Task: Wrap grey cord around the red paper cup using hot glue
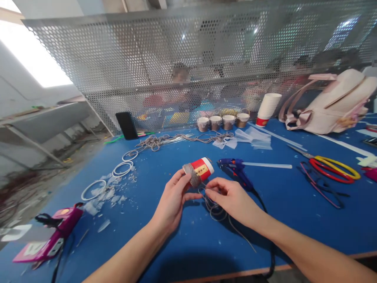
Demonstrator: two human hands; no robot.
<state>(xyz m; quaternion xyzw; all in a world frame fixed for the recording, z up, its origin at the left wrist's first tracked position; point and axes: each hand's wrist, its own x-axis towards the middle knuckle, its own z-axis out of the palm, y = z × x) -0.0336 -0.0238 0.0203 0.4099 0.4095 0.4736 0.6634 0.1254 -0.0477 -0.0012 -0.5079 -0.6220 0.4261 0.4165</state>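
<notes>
One head-worn view, looking forward and down over a blue table [182,243].

The camera sits close above the table's near edge, facing its far edge, where a perforated metal screen [176,59] stands. Both forearms enter from the near edge. What lies behind the screen is blurred, perhaps another workstation.

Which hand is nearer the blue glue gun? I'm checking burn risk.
Right. The right hand lies just beside the glue gun; the left hand is farther, across the cup.

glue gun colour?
Blue glue gun, lying on the blue table just beyond the right hand. Head view, the only one.
</notes>
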